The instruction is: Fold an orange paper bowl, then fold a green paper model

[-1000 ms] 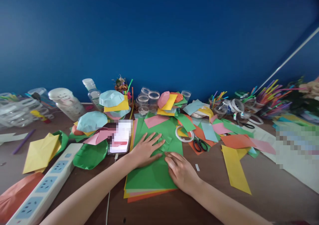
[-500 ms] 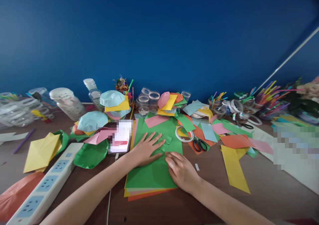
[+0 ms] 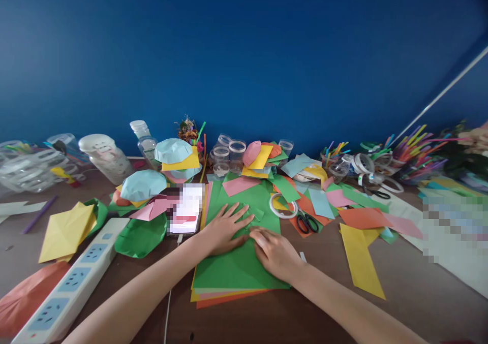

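A green paper sheet (image 3: 232,273) lies on top of a stack of coloured sheets at the middle of the table. My left hand (image 3: 223,232) rests flat on it, fingers spread, the fingertips by a small folded piece of green paper (image 3: 259,214). Against that piece's near side, my right hand (image 3: 276,255) presses down with its fingers curled together. Whatever its fingertips may pinch is hidden; green on green makes the piece's edges hard to see. Just beyond my right hand are a white tape roll (image 3: 273,206) and black-handled scissors (image 3: 307,223).
A phone (image 3: 186,209) with a cable lies left of the stack, and a power strip (image 3: 72,278) further left. Paper scraps (image 3: 362,260) spread to the right. Clear cups (image 3: 237,153), bottles and folded paper shapes (image 3: 173,151) line the back by the blue wall.
My right hand has slid slightly left and up, its fingertips closer to the left hand's thumb. The left hand stays spread on the paper. The view has shifted slightly.
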### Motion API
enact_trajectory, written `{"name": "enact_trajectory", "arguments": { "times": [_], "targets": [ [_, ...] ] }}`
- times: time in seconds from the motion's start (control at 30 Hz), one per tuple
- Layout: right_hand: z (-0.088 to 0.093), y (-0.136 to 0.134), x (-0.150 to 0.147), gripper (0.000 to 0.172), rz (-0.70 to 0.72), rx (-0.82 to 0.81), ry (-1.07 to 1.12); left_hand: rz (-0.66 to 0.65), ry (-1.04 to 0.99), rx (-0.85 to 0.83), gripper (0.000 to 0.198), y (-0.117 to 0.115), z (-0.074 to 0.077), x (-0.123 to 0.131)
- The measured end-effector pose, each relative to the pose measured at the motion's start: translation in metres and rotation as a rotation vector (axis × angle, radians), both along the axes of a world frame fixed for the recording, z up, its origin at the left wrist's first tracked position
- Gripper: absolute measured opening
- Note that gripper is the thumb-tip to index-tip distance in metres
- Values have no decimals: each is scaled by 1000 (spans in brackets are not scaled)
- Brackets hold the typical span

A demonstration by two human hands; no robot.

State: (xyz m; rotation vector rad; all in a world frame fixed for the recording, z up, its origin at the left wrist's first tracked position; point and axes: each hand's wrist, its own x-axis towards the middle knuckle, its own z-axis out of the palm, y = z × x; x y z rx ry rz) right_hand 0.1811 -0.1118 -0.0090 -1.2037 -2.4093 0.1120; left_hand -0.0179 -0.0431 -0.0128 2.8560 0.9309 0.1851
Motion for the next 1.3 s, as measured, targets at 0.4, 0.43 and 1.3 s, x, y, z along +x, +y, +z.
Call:
{"name": "enact_trajectory", "arguments": {
  "times": [0.4,0.43,1.3],
  "targets": [
    [4,51,9,16,-166,-109,262,1,19,-14,56,1,1,-1],
    [5,62,7,14,-194,-99,284,0,26,-15,56,1,1,-1],
    [-9,148,-7,15,-30,-311,227,-11,-1,9,57,0,2,-1]
  ]
}}
